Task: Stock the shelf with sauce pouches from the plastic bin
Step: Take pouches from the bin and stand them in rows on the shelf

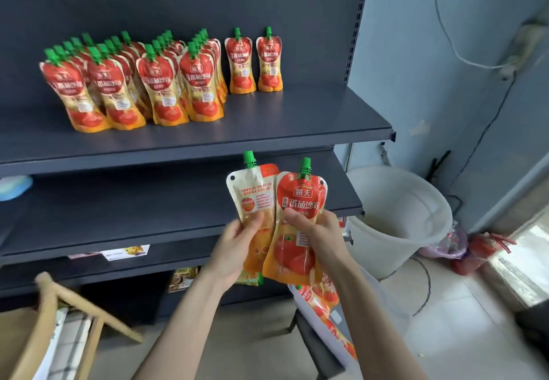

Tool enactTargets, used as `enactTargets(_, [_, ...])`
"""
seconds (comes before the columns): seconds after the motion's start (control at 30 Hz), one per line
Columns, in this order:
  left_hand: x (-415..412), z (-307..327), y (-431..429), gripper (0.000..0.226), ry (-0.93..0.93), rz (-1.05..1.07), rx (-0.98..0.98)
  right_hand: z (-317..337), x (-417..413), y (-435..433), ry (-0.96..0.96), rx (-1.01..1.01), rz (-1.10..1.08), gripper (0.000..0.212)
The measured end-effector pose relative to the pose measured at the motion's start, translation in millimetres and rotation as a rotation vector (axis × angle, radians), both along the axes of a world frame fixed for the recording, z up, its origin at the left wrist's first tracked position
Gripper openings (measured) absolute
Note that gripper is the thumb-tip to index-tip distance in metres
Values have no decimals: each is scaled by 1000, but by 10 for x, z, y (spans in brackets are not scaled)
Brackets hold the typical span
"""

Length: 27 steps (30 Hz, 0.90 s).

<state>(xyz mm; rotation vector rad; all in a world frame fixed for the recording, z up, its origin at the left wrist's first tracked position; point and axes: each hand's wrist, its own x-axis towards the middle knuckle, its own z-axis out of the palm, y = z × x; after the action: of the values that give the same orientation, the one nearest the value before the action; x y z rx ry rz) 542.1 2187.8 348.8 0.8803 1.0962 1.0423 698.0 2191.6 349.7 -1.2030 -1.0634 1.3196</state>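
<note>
Sauce pouches (pixel 300 201) are being held up in front of the middle shelf (pixel 148 201), one per hand; left hand (pixel 237 243) is gripping the back-facing pouch (pixel 252 198), right hand (pixel 318 231) gripping the front-facing one; rows of stocked pouches (pixel 133 82) are standing on the top shelf (pixel 297 118); plastic bin (pixel 309 318) is sitting below the hands, holding more.

The front-facing held pouch (pixel 300 201) reads 海天 and 番茄沙司. The shelf pouches (pixel 162 82) show the same. The reversed pouch (pixel 252 198) has unreadable print.
</note>
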Motion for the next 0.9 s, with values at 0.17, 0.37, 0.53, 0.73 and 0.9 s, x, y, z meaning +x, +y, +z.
enactTargets(0.17, [-426,143,207,27,203,18,186,185,-353,163,18,23,-18,9])
enactTargets(0.37, [-776,345,619,47,26,-189,81,406,-523,561,-9,63,-24,17])
enactTargets(0.53, [-855,534,1085,41,-43,-255,58,564,-551,1060,5,101,-21,13])
enactTargets(0.73, [-709,662,1811,32,68,-97,197,643,-495,1829,26,136,-19,18])
enactTargets(0.9, [-474,861,2459,49,82,-126,203,758,-338,2531,48,163,-18,15])
